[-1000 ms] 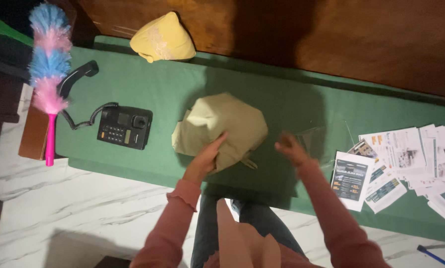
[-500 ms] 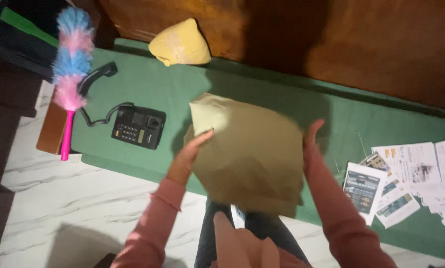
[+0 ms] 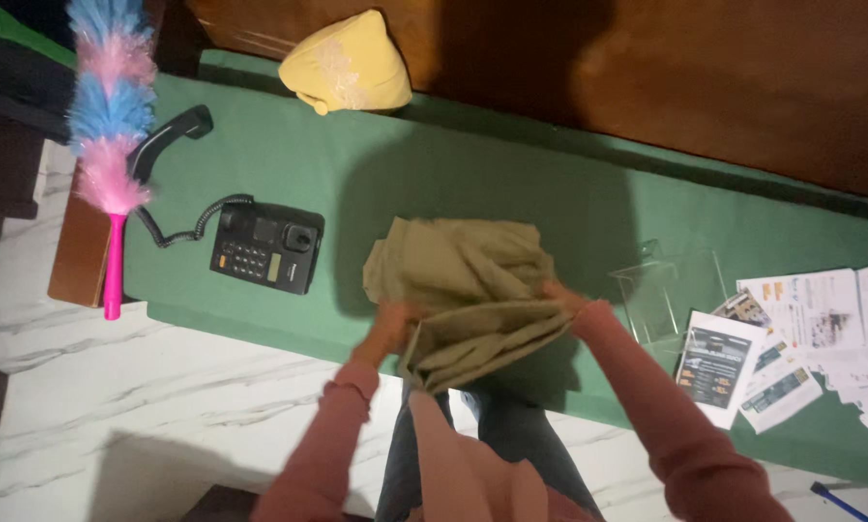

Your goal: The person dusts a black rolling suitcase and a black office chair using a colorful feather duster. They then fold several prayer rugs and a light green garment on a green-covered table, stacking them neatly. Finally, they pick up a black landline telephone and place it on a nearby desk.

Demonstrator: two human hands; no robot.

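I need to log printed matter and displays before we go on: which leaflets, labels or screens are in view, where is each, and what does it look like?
Leaflets: fanned in a loose pile at the right end of the green table; white rectangular sheets with small pictures, a few dark-fronted.
Desk phone: left of the beige cloth; black, with a small greyish display above the keypad, handset off.
No packages or signs show.

Bare green table [image 3: 472, 184] left and behind the cloth [image 3: 463, 290]. Telephone [image 3: 264, 246] blocks far left; clear stand [image 3: 666, 285], leaflets [image 3: 792, 338] crowd right.
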